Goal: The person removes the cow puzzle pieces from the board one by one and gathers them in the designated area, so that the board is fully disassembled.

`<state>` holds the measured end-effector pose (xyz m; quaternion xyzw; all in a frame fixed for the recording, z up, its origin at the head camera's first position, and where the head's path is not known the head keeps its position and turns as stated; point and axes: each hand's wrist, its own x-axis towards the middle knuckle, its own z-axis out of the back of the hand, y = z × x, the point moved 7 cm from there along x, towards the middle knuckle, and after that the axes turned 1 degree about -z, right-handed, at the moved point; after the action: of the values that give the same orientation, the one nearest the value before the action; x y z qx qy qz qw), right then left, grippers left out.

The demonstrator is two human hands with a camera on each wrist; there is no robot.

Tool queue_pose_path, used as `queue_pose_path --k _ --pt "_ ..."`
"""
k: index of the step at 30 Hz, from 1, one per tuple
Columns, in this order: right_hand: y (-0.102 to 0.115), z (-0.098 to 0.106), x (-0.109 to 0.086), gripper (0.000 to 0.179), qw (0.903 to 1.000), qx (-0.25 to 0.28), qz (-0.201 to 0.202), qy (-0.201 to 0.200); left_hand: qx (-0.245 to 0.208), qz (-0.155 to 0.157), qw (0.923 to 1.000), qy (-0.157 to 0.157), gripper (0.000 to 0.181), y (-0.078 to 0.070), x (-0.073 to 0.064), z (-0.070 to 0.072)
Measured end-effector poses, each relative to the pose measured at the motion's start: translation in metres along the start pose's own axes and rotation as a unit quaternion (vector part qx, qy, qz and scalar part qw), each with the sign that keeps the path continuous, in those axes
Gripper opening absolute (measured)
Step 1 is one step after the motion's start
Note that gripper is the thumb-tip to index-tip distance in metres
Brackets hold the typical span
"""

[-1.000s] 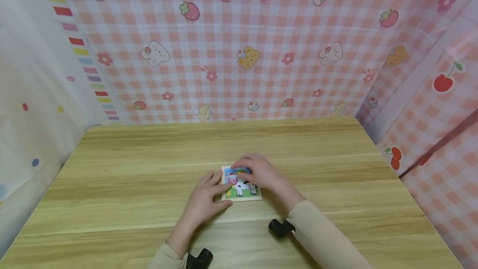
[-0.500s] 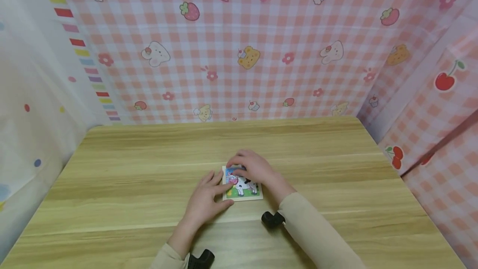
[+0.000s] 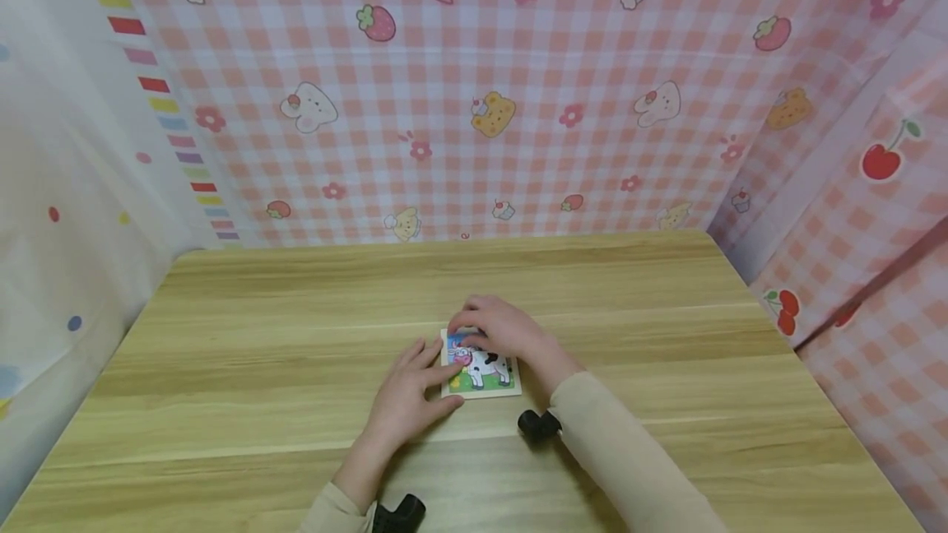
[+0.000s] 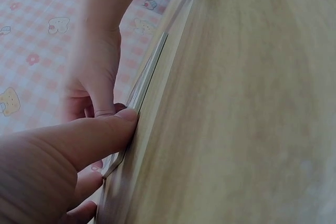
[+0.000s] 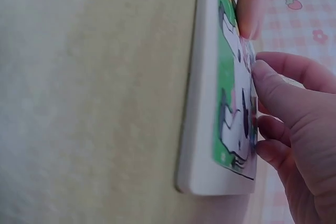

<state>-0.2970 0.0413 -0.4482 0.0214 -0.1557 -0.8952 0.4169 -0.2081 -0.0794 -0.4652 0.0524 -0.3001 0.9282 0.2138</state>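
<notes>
A small square picture board [image 3: 492,372], with a cow on green and blue inside a pale rim, lies flat on the wooden table. The left hand [image 3: 406,391] rests at its left side, fingers spread and fairly straight. Its index fingertip touches the cow's face, and its thumb lies at the near edge. The right hand [image 3: 505,331] arches over the board's upper part with bent fingers, hiding that part. In the right wrist view, the right thumb [image 5: 273,85] meets the picture surface beside a curled index finger. I cannot tell whether a piece is between them.
The wood-grain table [image 3: 259,377] stretches around the board on all sides. A pink checked cloth [image 3: 459,146] hangs behind it, with more cloth at left and right. Black wrist devices [image 3: 539,428] sit by both sleeve cuffs.
The right hand has shifted slightly left over the board's upper part, its forearm and cuff moving left too. The left hand and the board stay about where they were.
</notes>
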Motion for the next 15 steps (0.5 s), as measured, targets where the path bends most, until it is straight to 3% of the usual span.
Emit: queue_pose_path --k 15 --pt "-0.0012 0.0012 0.0074 0.026 0.9974 -0.035 0.046 0.044 -0.001 0.005 1.0000 0.004 0.047 -0.0004 0.0009 0.0013"
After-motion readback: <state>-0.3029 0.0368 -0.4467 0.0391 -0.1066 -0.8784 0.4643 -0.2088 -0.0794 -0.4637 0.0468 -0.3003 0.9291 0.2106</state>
